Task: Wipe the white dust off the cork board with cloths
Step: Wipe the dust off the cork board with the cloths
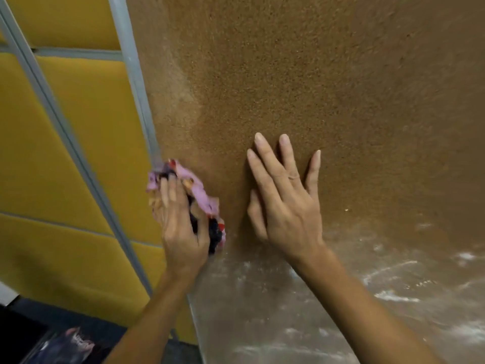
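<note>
The brown cork board [328, 82] stands upright and fills most of the view. White dust [393, 298] smears its lower part, and a paler dusty band runs along its left edge. My left hand [181, 227] presses a crumpled pink patterned cloth [199, 193] against the board close to the left edge. My right hand [286, 200] lies flat on the cork just right of the cloth, fingers spread and pointing up, holding nothing.
A grey metal frame [131, 61] borders the board's left side. Yellow padded panels [78, 132] with grey strips cover the wall to the left. Dark objects [65, 345] lie at the bottom left.
</note>
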Available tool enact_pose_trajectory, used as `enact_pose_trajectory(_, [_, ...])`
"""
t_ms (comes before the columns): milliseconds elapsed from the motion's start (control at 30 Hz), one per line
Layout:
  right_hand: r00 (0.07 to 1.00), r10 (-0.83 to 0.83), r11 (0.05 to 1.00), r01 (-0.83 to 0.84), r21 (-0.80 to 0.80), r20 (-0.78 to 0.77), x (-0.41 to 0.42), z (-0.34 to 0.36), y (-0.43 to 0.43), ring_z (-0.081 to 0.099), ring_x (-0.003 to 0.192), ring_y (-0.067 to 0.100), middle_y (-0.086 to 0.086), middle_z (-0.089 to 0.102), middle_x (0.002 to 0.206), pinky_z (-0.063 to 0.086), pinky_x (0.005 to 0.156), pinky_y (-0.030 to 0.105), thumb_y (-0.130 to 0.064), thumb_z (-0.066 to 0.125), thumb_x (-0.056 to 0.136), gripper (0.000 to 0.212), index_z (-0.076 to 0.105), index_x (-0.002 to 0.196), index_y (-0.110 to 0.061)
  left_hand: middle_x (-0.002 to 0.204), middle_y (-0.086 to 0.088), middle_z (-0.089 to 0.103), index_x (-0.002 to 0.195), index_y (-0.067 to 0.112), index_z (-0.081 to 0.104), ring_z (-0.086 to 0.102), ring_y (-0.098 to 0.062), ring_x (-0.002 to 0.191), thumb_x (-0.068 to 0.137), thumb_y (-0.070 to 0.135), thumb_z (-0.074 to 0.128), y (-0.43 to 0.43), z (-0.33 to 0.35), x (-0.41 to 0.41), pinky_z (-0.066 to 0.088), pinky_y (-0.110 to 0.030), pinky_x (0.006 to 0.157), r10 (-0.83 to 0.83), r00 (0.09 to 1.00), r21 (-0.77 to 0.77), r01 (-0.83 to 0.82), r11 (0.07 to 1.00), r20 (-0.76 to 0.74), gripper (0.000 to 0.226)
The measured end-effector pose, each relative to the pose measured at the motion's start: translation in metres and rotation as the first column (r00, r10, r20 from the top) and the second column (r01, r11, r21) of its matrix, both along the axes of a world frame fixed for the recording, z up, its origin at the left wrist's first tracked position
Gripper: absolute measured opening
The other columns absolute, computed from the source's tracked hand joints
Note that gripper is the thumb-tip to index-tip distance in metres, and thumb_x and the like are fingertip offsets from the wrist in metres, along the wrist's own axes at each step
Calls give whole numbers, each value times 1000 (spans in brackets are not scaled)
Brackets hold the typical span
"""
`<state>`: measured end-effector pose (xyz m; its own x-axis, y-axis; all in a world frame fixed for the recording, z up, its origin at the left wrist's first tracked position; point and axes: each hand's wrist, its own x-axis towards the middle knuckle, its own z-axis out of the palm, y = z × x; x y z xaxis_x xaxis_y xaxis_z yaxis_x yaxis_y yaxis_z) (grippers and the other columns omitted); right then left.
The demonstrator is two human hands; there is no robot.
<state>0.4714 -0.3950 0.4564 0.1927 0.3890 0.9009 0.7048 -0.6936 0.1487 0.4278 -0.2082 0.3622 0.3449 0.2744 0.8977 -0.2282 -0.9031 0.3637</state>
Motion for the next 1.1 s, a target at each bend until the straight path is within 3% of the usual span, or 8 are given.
enact_pose_trajectory(133, [996,-88,995,89,-35,21,5,-15,1,23,155,25,5,32,164,3,125,53,-22,57,96,61,42,154,-10,171,9,11,164,25,8,18,-26,157,105,16,39,5,-55,-23,38,-56,117,-47,986,-3,47,999,-157,67])
enact_pose_trajectory(300, [991,-124,987,128,-94,53,7,-16,-7,19,156,21,1,27,165,1,126,48,-24,51,99,60,37,157,-14,158,-19,30,151,-15,26,27,-44,150,104,8,47,8,32,-1,29,-48,124,-78,995,-65,82,994,63,56])
enact_pose_trajectory(500, [994,-104,986,107,-124,27,6,-15,-12,20,156,21,2,26,165,7,126,51,-23,51,100,59,38,156,-13,161,-17,28,153,-11,27,24,-32,155,99,-1,53,1,-6,0,29,-46,124,-27,999,-157,33,987,38,61])
enact_pose_trajectory(600, [994,-106,983,108,-147,23,3,-21,-18,20,156,21,2,26,166,8,126,50,-21,52,99,59,38,156,-12,164,-12,23,163,9,12,8,-20,158,110,21,35,1,-59,-13,31,-55,119,18,990,-56,-26,998,-138,58])
enact_pose_trajectory(700, [996,-87,978,87,-187,8,3,-22,-25,18,156,22,4,24,166,5,127,49,-13,48,98,60,35,157,-10,166,-10,17,164,20,-1,-1,-24,159,107,15,38,0,-55,-9,22,-56,122,44,977,47,-35,998,-207,69])
enact_pose_trajectory(800, [1000,-23,983,21,-183,-14,1,-15,-35,23,155,25,9,29,164,11,127,49,-4,40,99,55,38,154,-5,165,-13,17,163,12,6,-1,-27,158,108,18,37,-9,-21,0,7,-53,127,59,987,113,-43,993,-147,63])
enact_pose_trajectory(900, [998,-6,998,3,-58,-55,-4,-12,-53,28,153,29,14,35,160,14,126,52,-5,38,102,49,44,150,-2,159,-20,30,156,-1,26,13,-32,155,111,29,34,-30,7,14,12,-55,126,35,999,178,-35,983,2,54])
enact_pose_trajectory(1100, [972,-201,975,211,69,-123,-24,-42,-124,30,152,34,16,38,159,18,122,64,5,46,89,59,46,148,1,150,-13,41,151,13,31,15,-19,157,95,22,49,-66,-44,35,20,-50,121,83,996,283,-91,955,41,59])
